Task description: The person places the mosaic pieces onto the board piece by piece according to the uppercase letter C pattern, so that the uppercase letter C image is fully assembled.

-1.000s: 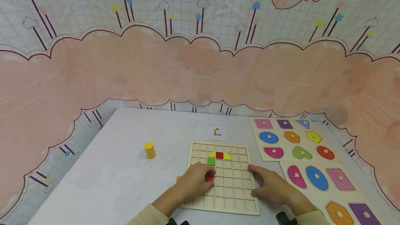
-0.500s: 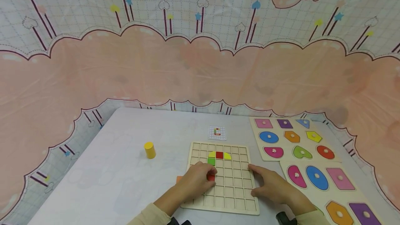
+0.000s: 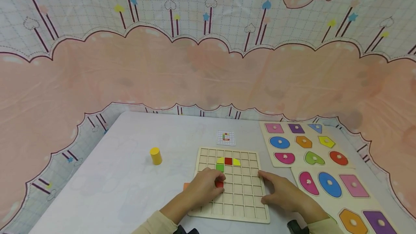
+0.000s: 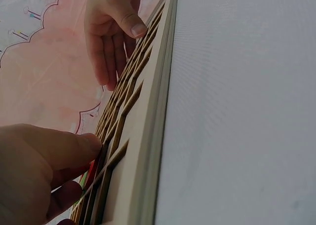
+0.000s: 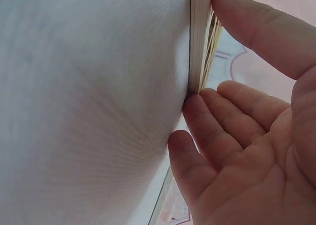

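A wooden grid board [image 3: 243, 199] lies flat on the white table. My left hand [image 3: 203, 189] is over its left part and pinches a red block [image 3: 219, 184] between thumb and fingers, down at the grid. In the upper rows sit a green square block [image 3: 220, 168], another red block [image 3: 228, 161] and two yellow pieces, one being a quarter-round [image 3: 236, 162]. My right hand [image 3: 282, 192] touches the board's right edge with thumb and fingertips; the right wrist view shows its relaxed fingers [image 5: 222, 131] against that edge. The left hand hides part of the board.
A small pattern card [image 3: 225, 138] lies behind the board. Left of it stands a yellow cylinder [image 3: 155, 156]. An orange piece [image 3: 186, 186] peeks out beside the left hand. Two shape-puzzle boards [image 3: 297, 149] with knobbed pieces take up the right side.
My left hand has shifted very slightly to the right with the red block, and has barely moved since half a second ago. The right hand keeps its place at the board's edge.
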`<state>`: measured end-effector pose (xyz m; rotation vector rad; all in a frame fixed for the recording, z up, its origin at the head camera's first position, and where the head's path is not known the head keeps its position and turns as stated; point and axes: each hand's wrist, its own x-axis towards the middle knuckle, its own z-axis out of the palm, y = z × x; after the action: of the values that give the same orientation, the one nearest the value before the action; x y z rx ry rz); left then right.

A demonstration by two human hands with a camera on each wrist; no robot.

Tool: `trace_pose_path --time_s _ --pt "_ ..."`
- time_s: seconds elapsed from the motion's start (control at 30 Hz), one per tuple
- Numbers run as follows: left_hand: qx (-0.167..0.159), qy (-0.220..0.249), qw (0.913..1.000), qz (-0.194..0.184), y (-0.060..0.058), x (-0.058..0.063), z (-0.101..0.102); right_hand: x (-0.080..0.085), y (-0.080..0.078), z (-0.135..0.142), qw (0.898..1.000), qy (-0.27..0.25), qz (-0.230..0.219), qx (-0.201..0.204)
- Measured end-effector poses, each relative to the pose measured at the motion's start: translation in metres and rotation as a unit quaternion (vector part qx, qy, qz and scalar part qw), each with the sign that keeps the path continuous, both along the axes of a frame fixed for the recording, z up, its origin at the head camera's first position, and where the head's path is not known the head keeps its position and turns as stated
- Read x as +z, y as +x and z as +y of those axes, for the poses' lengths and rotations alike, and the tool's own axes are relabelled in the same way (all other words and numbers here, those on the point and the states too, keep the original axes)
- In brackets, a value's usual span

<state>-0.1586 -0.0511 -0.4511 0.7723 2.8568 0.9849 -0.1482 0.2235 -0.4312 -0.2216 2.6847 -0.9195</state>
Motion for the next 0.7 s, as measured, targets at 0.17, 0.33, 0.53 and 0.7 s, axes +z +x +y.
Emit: trace_pose_path --time_s 0.17,0.33,0.53,0.7 --pt "0.002 -0.007 1.0 0.0 -0.001 0.0 0.0 -0.001 0.0 0.001 1.0 -0.003 0.0 0.001" --pt "0.002 -0.008 1.0 -0.001 -0.001 0.0 0.0 0.0 0.001 0.0 1.0 -0.004 -0.003 -0.002" --pt "0.014 -0.003 0.9999 -0.008 -0.001 0.006 -0.007 -0.001 0.0 0.0 1.0 -0.006 -0.007 -0.006" --pt "0.02 0.006 0.9997 -0.011 0.001 0.012 -0.023 -0.001 0.0 0.0 1.0 -0.007 -0.007 -0.005"
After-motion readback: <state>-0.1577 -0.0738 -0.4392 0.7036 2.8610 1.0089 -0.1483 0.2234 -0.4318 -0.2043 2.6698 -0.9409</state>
